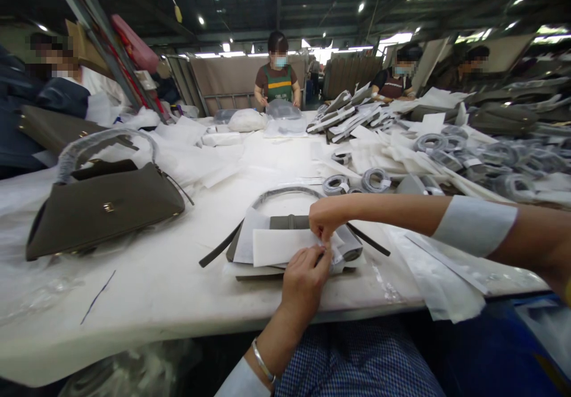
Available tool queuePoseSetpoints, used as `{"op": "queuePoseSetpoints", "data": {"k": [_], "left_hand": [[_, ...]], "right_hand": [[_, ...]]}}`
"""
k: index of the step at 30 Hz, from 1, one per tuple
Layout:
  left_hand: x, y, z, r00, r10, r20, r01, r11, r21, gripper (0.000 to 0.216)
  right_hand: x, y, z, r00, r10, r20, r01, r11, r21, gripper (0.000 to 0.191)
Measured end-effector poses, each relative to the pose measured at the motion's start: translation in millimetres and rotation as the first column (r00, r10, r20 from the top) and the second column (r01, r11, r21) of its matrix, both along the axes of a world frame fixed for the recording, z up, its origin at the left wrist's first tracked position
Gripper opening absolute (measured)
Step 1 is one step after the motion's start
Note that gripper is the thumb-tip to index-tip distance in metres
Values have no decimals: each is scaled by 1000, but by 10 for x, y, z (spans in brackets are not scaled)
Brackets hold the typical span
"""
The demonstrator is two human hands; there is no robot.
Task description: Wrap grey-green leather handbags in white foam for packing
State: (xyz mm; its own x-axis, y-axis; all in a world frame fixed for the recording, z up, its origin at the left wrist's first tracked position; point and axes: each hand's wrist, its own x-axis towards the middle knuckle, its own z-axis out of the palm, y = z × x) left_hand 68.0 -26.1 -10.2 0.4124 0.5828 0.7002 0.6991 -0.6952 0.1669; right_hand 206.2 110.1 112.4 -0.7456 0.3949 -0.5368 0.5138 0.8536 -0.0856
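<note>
A dark grey-brown handbag (292,223) lies flat on the table in front of me, its wrapped handle (289,192) arching away and dark straps sticking out at both sides. A white foam sheet (279,248) rests over it. My right hand (329,214) is closed above the bag's right part, fingertips pointing down. Just below, my left hand (307,272) has its fingers bent and drawn together at the sheet's right end. The fingertips of both hands meet near some crumpled clear plastic (338,261); what they pinch is hidden.
A finished-looking handbag (107,207) stands at left on the white table (169,296). Coiled wrapped straps (376,180) and piled bag parts (348,114) lie at right and behind. White sheets (439,272) overhang the front edge. Co-workers (279,79) are across the table.
</note>
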Motion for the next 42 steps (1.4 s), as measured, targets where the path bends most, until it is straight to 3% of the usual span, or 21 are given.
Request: {"op": "queuePoseSetpoints", "data": {"k": [5, 9, 14, 20, 25, 29, 36, 39, 42], "left_hand": [[0, -16, 2, 1000, 4, 0, -4, 1000, 17, 23], [-9, -15, -1, 999, 7, -32, -7, 1000, -3, 27], [-12, -23, -21, 1000, 6, -30, -6, 1000, 8, 27], [-1, -18, -116, 999, -19, -38, 21, 998, 60, 28], [-14, -5, -134, 999, -42, -27, 44, 996, 81, 29], [-23, -9, -100, 998, -60, -26, 62, 995, 76, 30], [-31, -4, -69, 996, -69, -49, 72, 995, 75, 31], [-48, -20, -29, 992, -82, -91, 85, 996, 28, 35], [-136, -62, 64, 978, -121, -170, 116, 992, -40, 42]], "right_hand": [[108, 167, -85, 992, -76, -100, 83, 994, 69, 39], [242, 347, -187, 947, -246, -207, 252, 968, 1, 39], [453, 400, -266, 861, -356, -364, 405, 912, 65, 37], [614, 17, -502, 844, -369, -388, 369, 926, -78, 97], [560, 63, -610, 831, -465, -305, 432, 885, -173, 109], [542, 193, -650, 774, -536, -337, 477, 844, -246, 101], [519, 146, -756, 663, -525, -534, 519, 836, -178, 46], [516, -96, -697, 570, -494, -656, 594, 800, -87, 39], [538, -563, -650, 515, -405, -755, 615, 788, -3, 41]]}}
